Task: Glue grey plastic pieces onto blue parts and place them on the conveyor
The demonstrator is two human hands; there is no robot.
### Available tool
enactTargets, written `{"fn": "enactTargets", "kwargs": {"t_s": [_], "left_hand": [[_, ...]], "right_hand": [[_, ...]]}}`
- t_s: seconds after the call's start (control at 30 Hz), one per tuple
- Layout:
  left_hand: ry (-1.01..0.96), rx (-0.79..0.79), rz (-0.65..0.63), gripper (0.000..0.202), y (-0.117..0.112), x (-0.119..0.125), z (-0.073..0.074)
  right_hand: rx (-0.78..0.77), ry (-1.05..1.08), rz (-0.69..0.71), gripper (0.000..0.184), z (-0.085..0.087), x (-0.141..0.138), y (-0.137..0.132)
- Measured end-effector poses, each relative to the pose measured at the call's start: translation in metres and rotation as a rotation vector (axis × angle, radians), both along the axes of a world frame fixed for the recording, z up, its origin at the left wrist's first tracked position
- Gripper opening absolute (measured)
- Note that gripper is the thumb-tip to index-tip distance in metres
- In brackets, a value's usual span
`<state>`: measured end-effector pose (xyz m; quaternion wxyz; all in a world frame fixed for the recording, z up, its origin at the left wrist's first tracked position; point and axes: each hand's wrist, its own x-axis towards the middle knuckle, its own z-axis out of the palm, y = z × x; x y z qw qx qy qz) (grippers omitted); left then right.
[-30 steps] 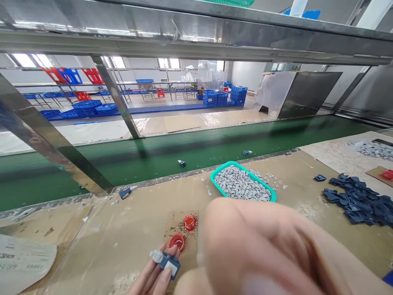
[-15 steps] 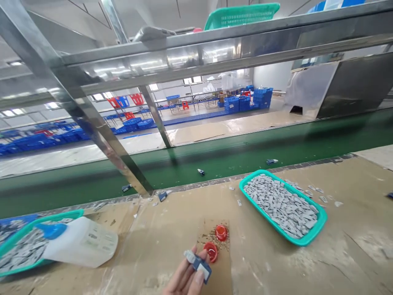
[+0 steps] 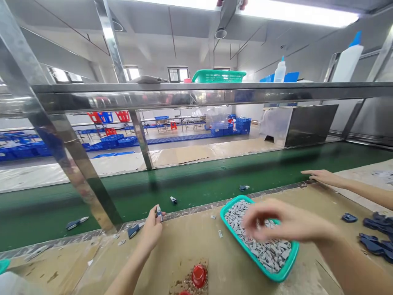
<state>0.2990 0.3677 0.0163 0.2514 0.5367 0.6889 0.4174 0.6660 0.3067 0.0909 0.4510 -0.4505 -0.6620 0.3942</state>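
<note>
At the near edge of the green belt, my left hand (image 3: 152,230) is closed on a small dark blue and grey plastic part (image 3: 159,213). My right hand (image 3: 270,221), blurred by motion, hovers over a teal basket (image 3: 242,246) filled with small grey plastic pieces (image 3: 273,256). Its fingers are loosely curved, with a gap inside and nothing visible in them. Left of my left hand, another dark blue part with a pale tip (image 3: 134,230) lies on the cardboard. A red cup-like piece (image 3: 199,275) stands on the brown-speckled patch, a second one partly cut off below.
On the green belt (image 3: 211,176) lie several dark blue parts. A co-worker's hand (image 3: 325,178) reaches to the belt edge at right. Dark blue pieces (image 3: 379,237) are grouped on the right. A metal post (image 3: 82,180) and overhead shelf (image 3: 172,98) frame the bench.
The view has tilted up and shifted right. My left hand has moved forward to the belt edge with the part. My right hand and a co-worker's hand have come into view.
</note>
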Motion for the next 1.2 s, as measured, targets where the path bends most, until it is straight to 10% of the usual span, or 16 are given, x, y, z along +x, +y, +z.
{"fn": "enactTargets", "kwargs": {"t_s": [0.1, 0.63, 0.97, 1.2], "left_hand": [[0.149, -0.059, 0.021, 0.055, 0.033, -0.006, -0.006], [0.814, 0.041, 0.15, 0.044, 0.081, -0.005, -0.024], [0.495, 0.03, 0.049, 0.023, 0.074, 0.001, -0.003], [-0.163, 0.056, -0.176, 0.036, -0.03, 0.043, 0.027]], "right_hand": [[0.098, -0.629, -0.068, 0.015, -0.014, 0.006, 0.033], [0.077, -1.118, -0.034, 0.02, -0.087, -0.02, 0.093], [0.115, -0.645, -0.136, 0.025, -0.04, -0.008, 0.023], [-0.252, 0.046, -0.081, 0.03, -0.072, -0.07, -0.05]]}}
